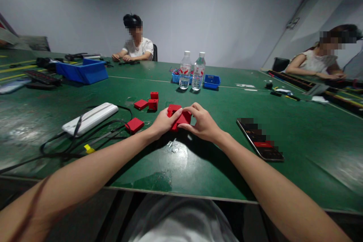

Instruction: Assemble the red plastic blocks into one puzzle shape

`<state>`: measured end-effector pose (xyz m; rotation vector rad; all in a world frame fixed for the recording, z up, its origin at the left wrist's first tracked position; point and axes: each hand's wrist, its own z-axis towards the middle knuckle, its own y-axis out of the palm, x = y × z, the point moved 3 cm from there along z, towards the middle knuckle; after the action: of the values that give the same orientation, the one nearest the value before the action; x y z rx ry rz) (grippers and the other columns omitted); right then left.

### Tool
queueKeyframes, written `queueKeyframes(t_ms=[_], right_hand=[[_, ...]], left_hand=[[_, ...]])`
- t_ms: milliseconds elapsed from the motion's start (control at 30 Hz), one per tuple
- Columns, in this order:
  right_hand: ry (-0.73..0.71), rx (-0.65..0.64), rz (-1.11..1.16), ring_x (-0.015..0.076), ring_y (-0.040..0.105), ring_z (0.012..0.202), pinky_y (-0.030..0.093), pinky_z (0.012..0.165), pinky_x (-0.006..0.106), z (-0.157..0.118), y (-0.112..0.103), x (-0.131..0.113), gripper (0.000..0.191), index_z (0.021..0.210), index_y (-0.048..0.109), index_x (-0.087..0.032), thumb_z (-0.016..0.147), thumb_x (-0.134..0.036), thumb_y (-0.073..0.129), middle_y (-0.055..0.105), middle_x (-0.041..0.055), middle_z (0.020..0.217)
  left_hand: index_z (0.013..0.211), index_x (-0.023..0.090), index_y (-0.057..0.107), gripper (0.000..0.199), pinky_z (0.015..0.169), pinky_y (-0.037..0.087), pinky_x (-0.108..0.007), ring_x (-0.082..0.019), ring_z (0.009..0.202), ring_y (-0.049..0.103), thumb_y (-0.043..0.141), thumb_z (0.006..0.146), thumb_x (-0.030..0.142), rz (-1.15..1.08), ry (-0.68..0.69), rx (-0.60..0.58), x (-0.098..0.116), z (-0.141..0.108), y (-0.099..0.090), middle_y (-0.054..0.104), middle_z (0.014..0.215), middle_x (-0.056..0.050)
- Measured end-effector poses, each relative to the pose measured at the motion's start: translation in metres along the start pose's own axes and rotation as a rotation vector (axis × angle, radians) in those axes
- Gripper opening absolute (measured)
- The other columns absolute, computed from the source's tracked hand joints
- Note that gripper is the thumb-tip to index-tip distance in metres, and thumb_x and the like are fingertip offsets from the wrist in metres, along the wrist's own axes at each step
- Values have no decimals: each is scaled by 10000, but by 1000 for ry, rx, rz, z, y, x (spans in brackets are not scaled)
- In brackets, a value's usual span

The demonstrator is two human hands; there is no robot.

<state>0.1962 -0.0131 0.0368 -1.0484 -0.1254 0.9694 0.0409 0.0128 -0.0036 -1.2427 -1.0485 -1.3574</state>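
Near the middle of the green table (210, 174), my left hand (164, 121) grips the left side of a red block (174, 110), its thumb lying across the front. From the right, my right hand (200, 121) pinches a flat red piece (185, 118) between thumb and fingers, against the block. Whether the two red parts are joined I cannot tell. To the left of my hands lie a red square piece (134, 125), another flat red piece (141, 104) and a small red block (153, 104).
A white power bank (90, 119) with black cables lies left, a phone (260, 140) right. Two water bottles (185, 71) (199, 72), a small blue tray (211, 82) and a large blue bin (82, 72) stand farther back. Two people sit at the far side and right.
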Motion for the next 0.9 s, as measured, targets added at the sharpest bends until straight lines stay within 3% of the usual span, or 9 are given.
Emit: queueKeyframes(t_ms=[500,900], right_hand=[[1,103,-75,205,564,815,490,766,348,-3,6,-2,459,1140,602,-168,807,-481,644,558,81,931],[30,39,6,181,568,789,485,753,318,0,-1,1,394,1094,616,-198,784,-429,690,546,50,904]], left_hand=[[926,126,574,502,594,426,-227,-108,621,538,663,711,572,-18,-15,-15,3,0,-1,624,755,-17],[928,129,590,497,672,446,-252,-129,688,577,649,722,578,11,22,-28,0,2,-1,658,817,-34]])
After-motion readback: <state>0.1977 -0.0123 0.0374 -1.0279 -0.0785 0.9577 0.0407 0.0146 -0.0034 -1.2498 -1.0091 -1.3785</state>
